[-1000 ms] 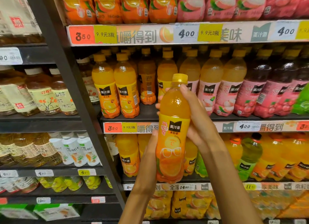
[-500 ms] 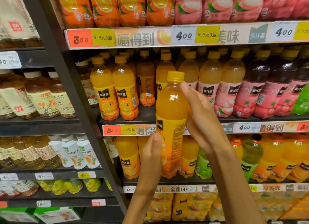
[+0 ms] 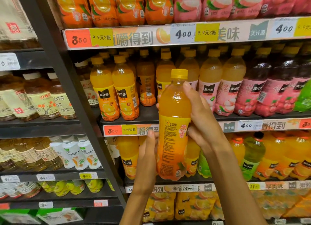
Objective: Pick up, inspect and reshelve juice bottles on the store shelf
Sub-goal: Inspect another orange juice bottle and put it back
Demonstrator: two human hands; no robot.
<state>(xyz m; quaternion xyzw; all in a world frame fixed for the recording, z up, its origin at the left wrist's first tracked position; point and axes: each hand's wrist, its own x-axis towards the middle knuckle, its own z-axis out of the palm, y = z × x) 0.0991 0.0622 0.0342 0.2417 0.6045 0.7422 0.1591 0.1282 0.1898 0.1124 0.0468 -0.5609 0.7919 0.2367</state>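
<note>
I am holding an orange juice bottle (image 3: 174,124) upright in front of the shelf (image 3: 148,114), level with the middle row. My right hand (image 3: 200,122) is wrapping the bottle's upper body, thumb lying up by the shoulder below the yellow cap (image 3: 179,74), the fingers curling round the far side. My left hand (image 3: 148,155) is cupping the lower part from the left, fingers closing behind the label, thumb pointing up along the edge. The side facing me is carrying the small print, so I judge that I am inspecting it.

To do this well, I am thinking the right hand should be turning while the left is only steadying loosely near the base, so the label slides past without my fingers covering the text. Keeping the bottle upright and clear of the two orange bottles (image 3: 116,88) at the shelf front should be avoiding a knock. The gap behind, in the middle row, looks like the spot for returning it.
</note>
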